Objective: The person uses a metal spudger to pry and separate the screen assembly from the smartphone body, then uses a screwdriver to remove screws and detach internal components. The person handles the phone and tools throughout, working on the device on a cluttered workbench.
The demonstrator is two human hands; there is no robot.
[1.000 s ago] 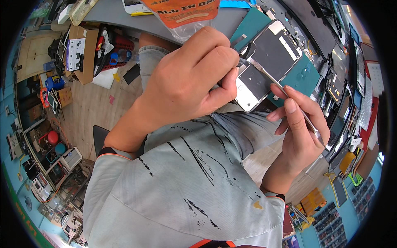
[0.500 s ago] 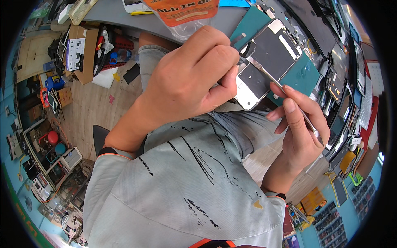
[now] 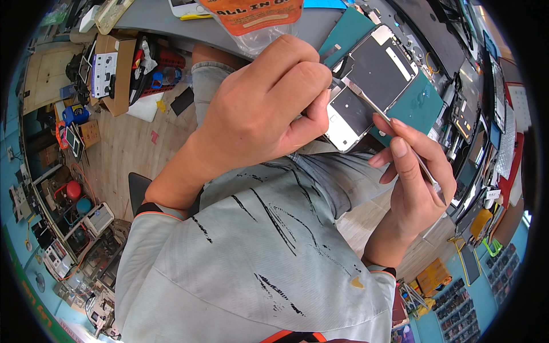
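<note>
One phone panel (image 3: 374,71) lies on one teal mat (image 3: 426,106); at the mat's near edge, my right hand (image 3: 414,174) pinches one slim metal tool (image 3: 372,103), its tip over the panel. My left hand (image 3: 271,106), left of the mat, is tightly curled; what it grips, I cannot tell. Caution: excess pressure or a slipping tip could scratch or crack the panel.

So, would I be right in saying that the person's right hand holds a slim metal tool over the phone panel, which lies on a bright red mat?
Not quite: the mat is teal green, not red, as the head view shows. The right hand does hold the slim metal tool over the phone panel.
</note>
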